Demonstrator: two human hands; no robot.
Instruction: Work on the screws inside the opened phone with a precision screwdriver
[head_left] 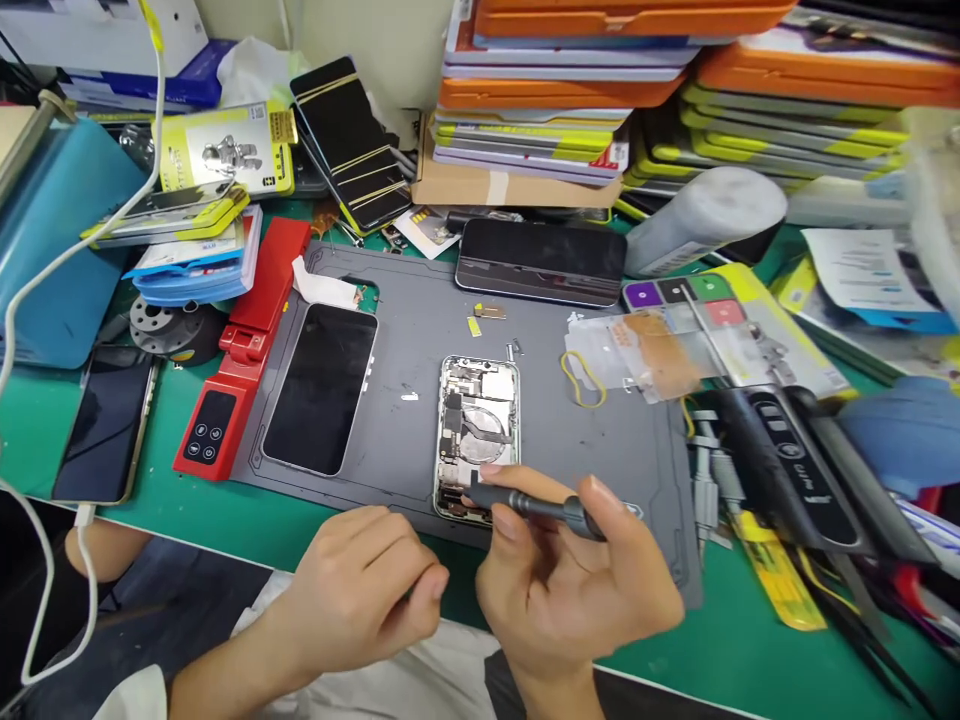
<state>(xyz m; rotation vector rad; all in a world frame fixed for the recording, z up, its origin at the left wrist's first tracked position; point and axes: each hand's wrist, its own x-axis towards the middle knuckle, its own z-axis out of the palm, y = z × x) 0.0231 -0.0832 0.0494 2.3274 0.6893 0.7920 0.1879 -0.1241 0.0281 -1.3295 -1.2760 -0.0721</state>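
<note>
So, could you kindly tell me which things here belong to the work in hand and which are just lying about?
In use:
- opened phone on the grey mat
- dark screwdriver, held in the right hand
- left hand, empty, beside it

Lying about:
- loose screen
- red device
- yellow rubber band
- stacked boxes
- charging phone

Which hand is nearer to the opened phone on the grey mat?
Right. The right hand holds a dark screwdriver with its tip at the bottom end of the opened phone. The left hand rests curled below and to the phone's left, apart from it.
</note>
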